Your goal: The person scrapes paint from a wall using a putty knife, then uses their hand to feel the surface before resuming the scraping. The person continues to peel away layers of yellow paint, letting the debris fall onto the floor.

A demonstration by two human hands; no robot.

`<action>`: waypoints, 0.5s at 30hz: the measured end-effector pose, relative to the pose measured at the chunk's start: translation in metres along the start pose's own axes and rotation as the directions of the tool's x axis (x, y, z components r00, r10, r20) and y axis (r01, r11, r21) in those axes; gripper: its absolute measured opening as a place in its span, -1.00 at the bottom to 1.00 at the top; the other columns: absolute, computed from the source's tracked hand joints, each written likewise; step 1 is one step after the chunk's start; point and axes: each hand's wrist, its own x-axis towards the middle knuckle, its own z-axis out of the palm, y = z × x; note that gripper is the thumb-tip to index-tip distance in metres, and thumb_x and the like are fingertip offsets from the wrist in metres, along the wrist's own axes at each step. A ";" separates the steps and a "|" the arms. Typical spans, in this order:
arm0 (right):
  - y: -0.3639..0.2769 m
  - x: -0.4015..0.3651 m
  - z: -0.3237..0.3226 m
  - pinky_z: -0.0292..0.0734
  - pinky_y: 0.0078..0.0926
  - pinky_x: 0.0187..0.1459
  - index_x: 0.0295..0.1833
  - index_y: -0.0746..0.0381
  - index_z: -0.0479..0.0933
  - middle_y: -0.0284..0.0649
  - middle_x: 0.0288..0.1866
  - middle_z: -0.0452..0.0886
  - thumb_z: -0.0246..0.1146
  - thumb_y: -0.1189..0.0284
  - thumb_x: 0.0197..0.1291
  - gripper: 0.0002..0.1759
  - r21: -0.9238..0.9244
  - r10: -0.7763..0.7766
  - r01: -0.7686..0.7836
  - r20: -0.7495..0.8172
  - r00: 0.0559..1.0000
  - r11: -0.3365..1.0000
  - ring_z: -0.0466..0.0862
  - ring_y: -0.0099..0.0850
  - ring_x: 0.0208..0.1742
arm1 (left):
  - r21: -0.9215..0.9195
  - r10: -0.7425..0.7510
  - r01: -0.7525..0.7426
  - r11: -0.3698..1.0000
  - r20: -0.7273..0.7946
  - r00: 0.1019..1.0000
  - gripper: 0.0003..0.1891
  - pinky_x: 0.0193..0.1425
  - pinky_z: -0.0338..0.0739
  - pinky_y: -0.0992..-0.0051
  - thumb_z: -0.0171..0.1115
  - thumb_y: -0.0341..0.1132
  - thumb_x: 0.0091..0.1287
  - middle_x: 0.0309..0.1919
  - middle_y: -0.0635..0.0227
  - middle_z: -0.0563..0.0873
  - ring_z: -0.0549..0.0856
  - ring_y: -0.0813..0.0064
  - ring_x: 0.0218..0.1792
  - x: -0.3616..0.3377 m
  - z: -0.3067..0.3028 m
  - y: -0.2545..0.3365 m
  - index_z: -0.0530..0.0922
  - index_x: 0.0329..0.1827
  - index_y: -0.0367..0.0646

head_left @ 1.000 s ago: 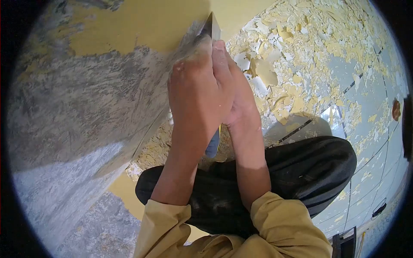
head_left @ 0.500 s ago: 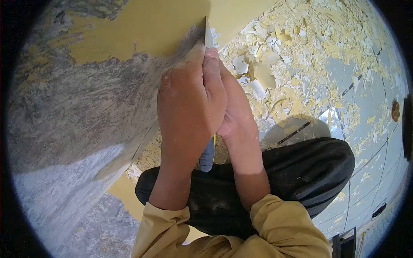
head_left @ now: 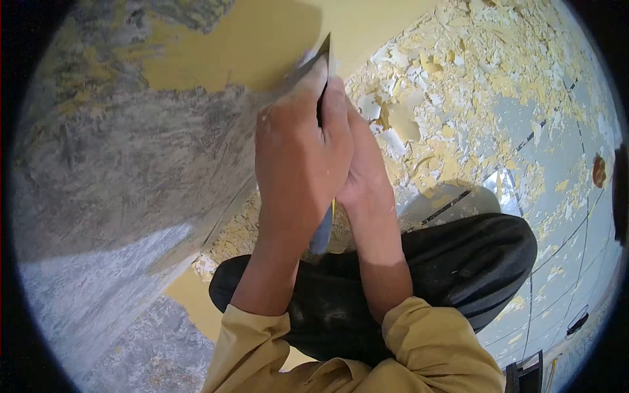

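Both my hands are closed together round a scraper (head_left: 321,237), whose blue-grey and yellow handle end sticks out below my wrists. My left hand (head_left: 298,150) lies in front and covers much of my right hand (head_left: 368,167). Above the fingers, the thin metal blade (head_left: 327,51) points up against the yellow paint (head_left: 262,42) of the wall. A thumb is pressed along the tool near the blade. Left of the hands, the wall is a scraped grey surface (head_left: 157,157) with a ragged paint edge. My fingers' exact hold is partly hidden.
Yellow and white paint flakes (head_left: 452,98) cover much of the floor to the right, with larger curled chips (head_left: 401,121) near my hands. A shiny flat piece (head_left: 503,191) lies past my bent knee (head_left: 485,262). A dark object (head_left: 526,373) stands at lower right.
Both hands and the scraper have shifted slightly right and down in the view. The blade now leans more to the right. The grip stays the same.
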 end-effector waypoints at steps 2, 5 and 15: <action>-0.002 -0.001 -0.006 0.43 -0.64 -0.54 -0.06 0.19 0.50 -0.34 -0.36 0.56 -0.07 -0.01 0.45 -0.52 -0.017 0.019 -0.019 0.015 1.000 1.000 0.56 -0.59 -0.46 | 0.013 0.055 -0.055 0.998 -0.024 0.998 -0.74 -0.22 0.54 0.16 0.10 -0.28 0.34 -0.45 -0.06 0.67 0.67 -0.06 -0.37 -0.003 -0.003 0.001 0.64 -0.10 -0.26; -0.003 -0.002 -0.009 0.40 -0.64 -0.59 -0.15 0.20 0.53 -0.34 -0.43 0.55 -0.07 -0.03 0.44 -0.49 -0.065 0.081 -0.073 0.134 0.988 0.995 0.54 -0.59 -0.52 | 0.034 -0.117 0.114 0.993 0.138 0.984 -0.73 -0.36 0.48 0.43 0.08 -0.23 0.40 -0.53 0.11 0.64 0.63 0.40 -0.53 0.000 -0.014 0.012 0.62 -0.09 -0.26; -0.007 0.001 -0.008 0.12 -0.65 -0.84 -0.29 0.15 0.50 -0.37 -0.64 0.46 -0.13 -0.06 0.44 -0.46 -0.013 0.126 -0.125 0.118 0.985 0.992 0.33 -0.56 -0.81 | -0.042 -0.109 0.115 0.993 0.118 0.987 -0.72 -0.34 0.46 0.53 0.11 -0.24 0.41 -0.52 0.31 0.63 0.55 0.62 -0.48 -0.002 -0.010 0.016 0.63 -0.01 -0.24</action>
